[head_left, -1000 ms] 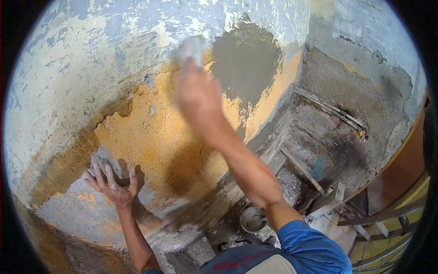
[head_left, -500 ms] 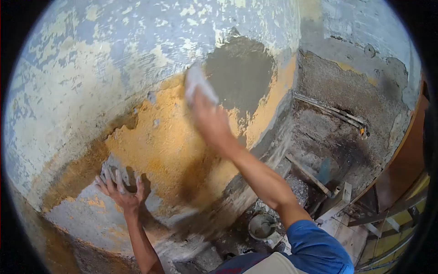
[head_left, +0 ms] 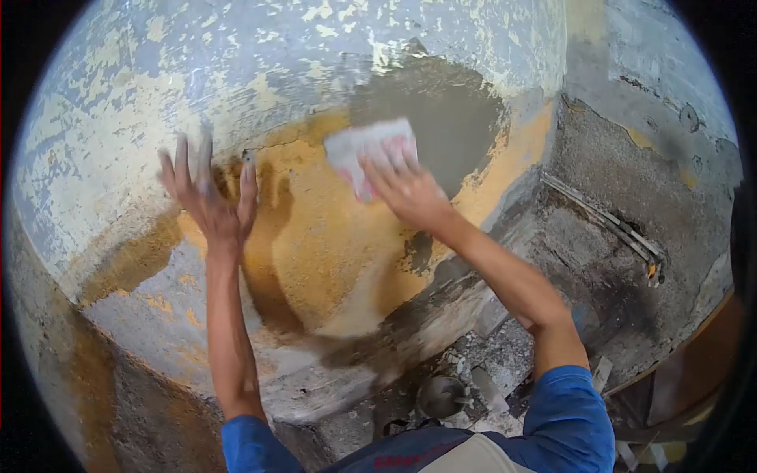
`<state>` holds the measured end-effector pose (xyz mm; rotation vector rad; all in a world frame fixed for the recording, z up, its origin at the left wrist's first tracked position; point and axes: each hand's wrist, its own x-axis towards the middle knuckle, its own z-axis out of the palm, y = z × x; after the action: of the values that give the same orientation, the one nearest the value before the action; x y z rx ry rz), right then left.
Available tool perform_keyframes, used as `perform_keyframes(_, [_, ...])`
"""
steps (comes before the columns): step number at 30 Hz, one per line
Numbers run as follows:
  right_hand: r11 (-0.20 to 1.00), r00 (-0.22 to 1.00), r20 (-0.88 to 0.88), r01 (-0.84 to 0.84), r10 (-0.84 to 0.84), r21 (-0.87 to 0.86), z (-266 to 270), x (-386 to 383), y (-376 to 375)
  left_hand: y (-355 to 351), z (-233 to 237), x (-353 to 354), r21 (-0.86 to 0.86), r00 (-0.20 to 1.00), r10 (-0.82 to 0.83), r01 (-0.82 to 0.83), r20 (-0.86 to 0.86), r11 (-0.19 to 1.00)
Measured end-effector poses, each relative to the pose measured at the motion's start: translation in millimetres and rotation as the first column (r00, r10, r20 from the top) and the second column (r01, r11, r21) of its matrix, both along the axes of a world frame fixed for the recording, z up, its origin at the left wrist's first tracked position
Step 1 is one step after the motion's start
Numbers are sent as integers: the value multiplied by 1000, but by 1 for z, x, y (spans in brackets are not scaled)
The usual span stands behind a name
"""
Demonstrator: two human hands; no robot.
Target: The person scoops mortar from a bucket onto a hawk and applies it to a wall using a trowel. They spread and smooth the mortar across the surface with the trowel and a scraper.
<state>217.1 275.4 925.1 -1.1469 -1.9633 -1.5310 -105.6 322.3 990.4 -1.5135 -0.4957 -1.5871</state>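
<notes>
My right hand (head_left: 410,193) presses a flat white piece with pinkish-red marks (head_left: 351,150) against the wall, fingers laid over its right part. Its exact kind is blurred by motion. Just behind and to the right of it is a smooth grey patch of plaster (head_left: 449,118). My left hand (head_left: 211,201) is open with fingers spread, at the wall where the flaking pale paint (head_left: 118,158) meets the bare yellow-orange layer (head_left: 315,236). No object is in the left hand.
Thin pipes (head_left: 599,213) run along the rough grey wall on the right. Below, a bucket (head_left: 441,396) stands on the floor amid rubble (head_left: 512,359). A wall corner (head_left: 563,94) rises right of the plaster patch.
My left hand has moved up the wall from the grey lower area. My right hand and the white piece have swung right and turned flatter to the view. The camera view has shifted too.
</notes>
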Motion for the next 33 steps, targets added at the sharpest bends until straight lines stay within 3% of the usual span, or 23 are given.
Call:
perform_keyframes(1, [1000,1000,5,-4,4,1,-12,10,-15,5,16,10,-14,999,38,-38,-32,999])
perform_keyframes(3, [965,968,-171,-209,182,-156,-16,40,-31,18,43,27,0,995,85,-86,-57,996])
perform_keyframes(6, [955,943,-173,-294,283,-39,45,93,-32,31,61,45,-96,982,172,-178,-74,979])
perform_keyframes(8, [973,942,-250,-232,223,-6,97,125,-16,32,56,46,-46,985,168,-170,-31,984])
perform_keyframes(10, [978,947,-248,-188,205,88,146,142,2,29,51,44,-104,978,202,-206,-45,973])
perform_keyframes(14, [969,934,-292,-236,205,-73,115,144,31,31,50,47,-126,953,296,-302,-62,945])
perform_keyframes(16, [968,959,-148,-249,242,-30,61,145,30,29,50,53,-125,956,292,-295,-39,947])
perform_keyframes(19, [972,979,-63,-199,193,-123,1,164,8,29,50,54,-122,952,301,-306,-61,944])
perform_keyframes(23, [968,968,-156,-217,196,-126,12,167,-2,29,51,53,-123,947,316,-322,-66,939])
perform_keyframes(25, [948,947,-80,-306,313,83,61,146,1,29,51,53,-123,949,305,-313,-77,942])
perform_keyframes(28, [951,950,-71,-298,304,77,105,108,14,29,51,52,-110,951,296,-304,-88,946])
perform_keyframes(29, [951,949,-79,-301,306,69,99,98,22,30,51,51,-112,952,292,-301,-92,947])
perform_keyframes(31, [931,959,30,-282,283,230,73,87,45,29,50,50,-119,949,300,-311,-98,943])
perform_keyframes(33, [945,957,9,-287,289,158,21,98,43,32,51,49,-106,946,310,-319,-95,942])
